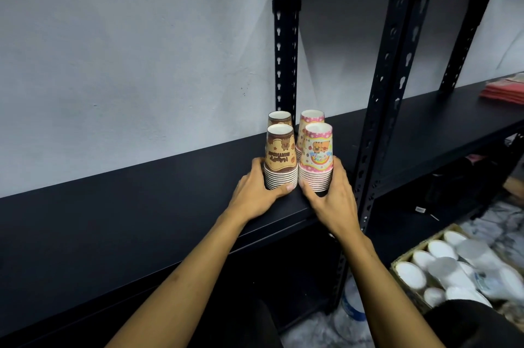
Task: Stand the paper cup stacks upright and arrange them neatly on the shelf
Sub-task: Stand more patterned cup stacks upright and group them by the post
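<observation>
Cupping the brown cup stack [280, 160], left hand [256, 194]; right hand [331, 197] grips the pink cup stack [317, 159].

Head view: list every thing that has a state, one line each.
Front brown cup stack: standing mouth-down, left hand cupped round its base.
Front pink cup stack: standing mouth-down, right hand cupped round its base.
Rear brown cup stack: standing, untouched.
Rear pink cup stack: standing, untouched.
Shelf: bears all four stacks.

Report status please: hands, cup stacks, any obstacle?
Left hand grips front brown cup stack; right hand grips front pink cup stack. All four stacks upright, rims down, on black shelf. Nothing in the way.
</observation>
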